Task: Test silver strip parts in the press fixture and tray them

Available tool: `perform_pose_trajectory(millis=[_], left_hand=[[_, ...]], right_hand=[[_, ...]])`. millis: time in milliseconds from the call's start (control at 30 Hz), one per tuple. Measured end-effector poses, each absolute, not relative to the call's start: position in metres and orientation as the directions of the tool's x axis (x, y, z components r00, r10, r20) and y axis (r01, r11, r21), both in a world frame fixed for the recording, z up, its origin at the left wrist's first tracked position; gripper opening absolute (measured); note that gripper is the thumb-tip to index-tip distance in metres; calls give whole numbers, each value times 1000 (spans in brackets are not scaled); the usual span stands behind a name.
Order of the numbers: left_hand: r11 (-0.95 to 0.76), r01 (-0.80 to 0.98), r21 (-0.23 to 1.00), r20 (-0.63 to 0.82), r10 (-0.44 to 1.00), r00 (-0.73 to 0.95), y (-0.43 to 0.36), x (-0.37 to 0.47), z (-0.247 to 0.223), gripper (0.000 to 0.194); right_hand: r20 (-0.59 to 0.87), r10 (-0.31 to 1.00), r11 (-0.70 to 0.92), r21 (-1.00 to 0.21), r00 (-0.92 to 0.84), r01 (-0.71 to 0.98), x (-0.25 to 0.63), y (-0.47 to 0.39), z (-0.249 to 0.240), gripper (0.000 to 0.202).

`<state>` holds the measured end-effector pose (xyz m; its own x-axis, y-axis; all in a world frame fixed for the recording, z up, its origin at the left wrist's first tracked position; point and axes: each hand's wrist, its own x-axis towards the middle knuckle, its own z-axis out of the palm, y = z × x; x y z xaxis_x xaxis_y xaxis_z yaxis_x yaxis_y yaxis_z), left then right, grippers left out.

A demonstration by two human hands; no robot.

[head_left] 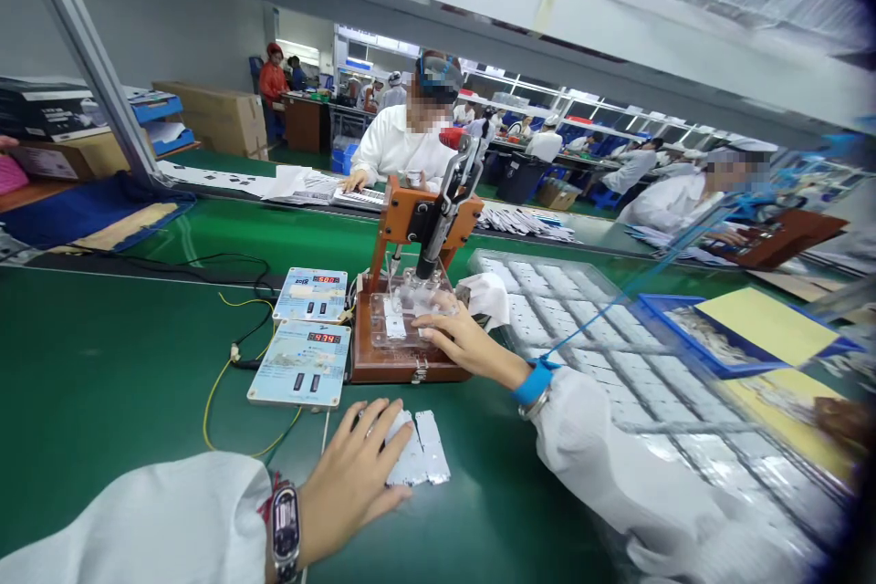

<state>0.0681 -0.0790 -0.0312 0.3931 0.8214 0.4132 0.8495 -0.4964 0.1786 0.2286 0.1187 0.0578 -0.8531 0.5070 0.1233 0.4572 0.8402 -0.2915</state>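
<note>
My left hand [359, 470] lies over flat white rectangular plates [431, 449] on the green mat, fingers spread, partly covering them. My right hand [465, 339] reaches onto the clear plastic bed of a brown test fixture [403, 367], fingers stretched out over its right part. Beside those fingertips, a white plate [395, 319] lies in the bed's left slot. Under the fingertips another white piece shows in part; its outline is hidden. Above stands the fixture's lever clamp [442, 224], with a red grip at its top.
Two meter boxes [299, 363] with red digits stand left of the fixture, with cables trailing from them. Clear trays [589, 356] of white plates spread along the right. A blue bin [712, 365] holds a yellow sheet. Co-workers [403, 141] sit beyond the bench.
</note>
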Motion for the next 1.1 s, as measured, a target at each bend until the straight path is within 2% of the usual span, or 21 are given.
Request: perform_pose_trajectory(millis=[100, 200, 367, 433, 533, 667, 800, 900, 1000, 1100], left_hand=[[-506, 846, 170, 407, 818, 407, -79, 68, -28, 60], [-529, 832, 166, 423, 800, 425, -80, 68, -23, 62], [-571, 808, 145, 486, 752, 445, -80, 69, -14, 62], [-566, 816, 121, 524, 734, 432, -77, 68, -10, 64], [-521, 846, 117, 581, 727, 367, -69, 60, -2, 61], [-413, 894, 171, 613, 755, 231, -52, 43, 6, 50], [-324, 929, 181, 607, 780, 154, -33, 29, 11, 47], [-263, 936, 234, 567, 819, 88, -17, 20, 15, 48], [-213, 909, 358, 492, 871, 11, -2, 9, 19, 48], [-260, 859, 441, 431, 901, 52, 11, 2, 23, 51]], right_hand=[[79, 525, 828, -280, -847, 487, 224, 122, 60, 41], [111, 521, 836, -264, -846, 481, 221, 123, 58, 40], [159, 461, 885, -153, -873, 440, 208, 116, 60, 39], [122, 419, 904, -147, -900, 401, 199, 112, 65, 40], [12, 367, 911, -206, -930, 356, 188, 107, 73, 41], [-41, 360, 886, -297, -932, 355, 186, 108, 76, 44], [-26, 370, 878, -317, -929, 359, 187, 112, 69, 48], [-5, 385, 885, -281, -923, 371, 184, 116, 66, 50], [75, 368, 914, -214, -927, 345, 184, 120, 65, 51], [154, 309, 947, -135, -938, 290, 191, 123, 65, 47]])
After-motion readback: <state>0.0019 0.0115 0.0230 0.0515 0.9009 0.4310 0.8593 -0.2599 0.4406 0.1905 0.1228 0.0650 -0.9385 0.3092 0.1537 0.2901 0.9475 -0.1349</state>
